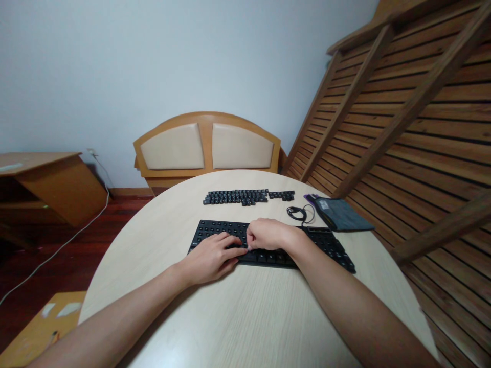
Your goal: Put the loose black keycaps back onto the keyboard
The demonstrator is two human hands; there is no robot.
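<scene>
No legible text: marks on the keyboard (330, 244), loose keycaps (236, 197) and the label on the grey pouch (343, 214) are too small to read

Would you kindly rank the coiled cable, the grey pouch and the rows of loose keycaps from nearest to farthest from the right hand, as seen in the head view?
From the right hand, which rests on the keyboard:
1. Coiled cable, just beyond it, to the right.
2. Rows of loose keycaps, straight behind the keyboard.
3. Grey pouch, far right near the table edge.
</scene>
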